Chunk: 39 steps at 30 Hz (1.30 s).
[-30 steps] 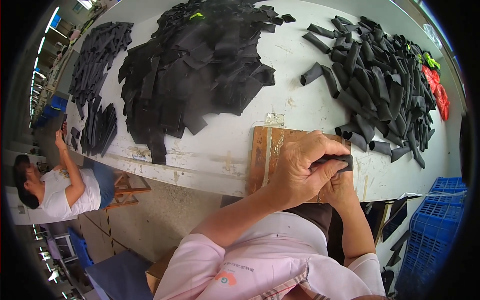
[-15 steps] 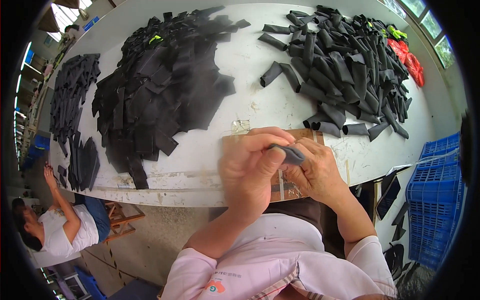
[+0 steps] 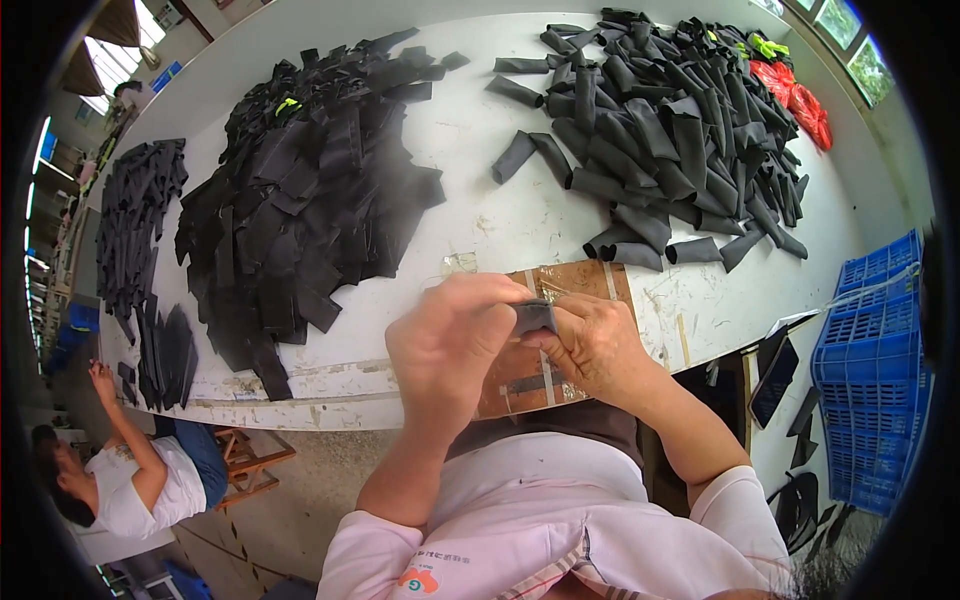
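Observation:
A small black fabric piece (image 3: 533,317) is stretched between my two hands, just above a brown board at the table's near edge. My left hand (image 3: 450,340) pinches its left end between thumb and fingers. The fingers of my right hand (image 3: 598,340) close on its right end, and part of the piece is hidden inside them. At the far right lies a heap of black fabric tubes (image 3: 640,140). Left of the middle spreads a large pile of flat black fabric pieces (image 3: 300,200).
The brown board (image 3: 515,385) lies under my hands on the white table (image 3: 340,385). More black strips (image 3: 140,220) lie farther left. Red plastic bags (image 3: 795,105) sit behind the tubes. Blue crates (image 3: 865,380) stand at right; another person (image 3: 140,475) sits at left.
My left hand has moved left and a little down, so the black fabric piece now shows straighter between the hands. The whole view has shifted slightly.

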Motion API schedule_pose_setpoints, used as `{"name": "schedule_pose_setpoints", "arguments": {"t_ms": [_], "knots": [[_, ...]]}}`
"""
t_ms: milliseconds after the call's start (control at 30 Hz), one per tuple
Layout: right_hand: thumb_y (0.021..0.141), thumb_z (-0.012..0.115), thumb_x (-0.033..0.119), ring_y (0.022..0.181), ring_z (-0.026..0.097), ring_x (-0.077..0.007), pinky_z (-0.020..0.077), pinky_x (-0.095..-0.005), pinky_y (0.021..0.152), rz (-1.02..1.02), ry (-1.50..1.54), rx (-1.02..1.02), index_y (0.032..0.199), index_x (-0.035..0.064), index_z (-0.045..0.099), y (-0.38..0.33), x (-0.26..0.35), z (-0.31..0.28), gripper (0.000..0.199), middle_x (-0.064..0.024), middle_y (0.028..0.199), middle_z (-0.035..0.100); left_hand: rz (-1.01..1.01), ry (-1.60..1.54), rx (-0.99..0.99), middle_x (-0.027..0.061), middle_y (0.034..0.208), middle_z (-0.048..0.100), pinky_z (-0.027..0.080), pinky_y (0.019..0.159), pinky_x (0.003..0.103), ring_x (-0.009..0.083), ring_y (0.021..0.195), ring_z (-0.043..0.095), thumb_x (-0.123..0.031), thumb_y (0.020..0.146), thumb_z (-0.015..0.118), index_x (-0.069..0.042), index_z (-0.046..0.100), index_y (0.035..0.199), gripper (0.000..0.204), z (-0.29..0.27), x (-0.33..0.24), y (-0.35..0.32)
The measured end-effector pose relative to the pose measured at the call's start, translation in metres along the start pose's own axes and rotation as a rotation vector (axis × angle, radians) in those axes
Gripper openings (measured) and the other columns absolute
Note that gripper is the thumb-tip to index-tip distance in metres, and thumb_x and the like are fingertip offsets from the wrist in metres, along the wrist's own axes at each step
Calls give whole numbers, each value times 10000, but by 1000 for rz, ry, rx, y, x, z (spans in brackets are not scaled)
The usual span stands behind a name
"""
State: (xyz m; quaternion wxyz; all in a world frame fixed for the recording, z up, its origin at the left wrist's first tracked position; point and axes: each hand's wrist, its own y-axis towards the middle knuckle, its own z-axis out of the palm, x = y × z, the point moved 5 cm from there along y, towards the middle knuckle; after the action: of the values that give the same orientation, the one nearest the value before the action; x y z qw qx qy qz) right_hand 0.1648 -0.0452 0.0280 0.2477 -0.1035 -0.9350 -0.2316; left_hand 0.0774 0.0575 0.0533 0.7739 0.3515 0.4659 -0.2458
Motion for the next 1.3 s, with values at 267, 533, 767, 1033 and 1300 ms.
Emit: {"name": "schedule_pose_setpoints", "arguments": {"t_ms": [267,533,767,1033,1300], "knots": [[741,612,140,514,462,-246,357,-356,436,-94,6,-18,666,30,493,3,10,-8,178,-72,578,455,-7,88,57,90,813,586,441,638,207,88,714,532,-33,832,546,26,575,863,73,-1,8,-4],[861,490,309,553,479,-154,350,-248,537,-238,325,-164,786,-5,590,38,9,-77,338,-45,614,536,-222,347,-140,43,749,607,439,605,204,65,662,542,-57,814,555,12,589,855,88,-50,49,-38],[870,392,497,467,392,-61,295,-213,435,673,390,-217,792,-32,569,39,-136,-44,563,-13,507,435,-187,867,-590,137,800,606,447,663,308,243,723,583,-41,785,517,28,576,852,113,-163,72,-99],[849,509,187,622,536,-277,410,-361,577,356,-64,-295,809,15,563,-39,-124,38,186,-142,694,558,-146,1019,-685,138,824,592,436,691,314,264,774,574,-67,810,505,12,560,878,118,-200,68,-118],[822,525,150,718,536,-292,416,-375,619,278,-257,-215,819,35,553,-36,-113,40,118,-115,746,565,46,1168,-680,39,666,547,389,503,237,106,540,459,-16,778,540,6,565,819,53,-202,65,-117]]}}
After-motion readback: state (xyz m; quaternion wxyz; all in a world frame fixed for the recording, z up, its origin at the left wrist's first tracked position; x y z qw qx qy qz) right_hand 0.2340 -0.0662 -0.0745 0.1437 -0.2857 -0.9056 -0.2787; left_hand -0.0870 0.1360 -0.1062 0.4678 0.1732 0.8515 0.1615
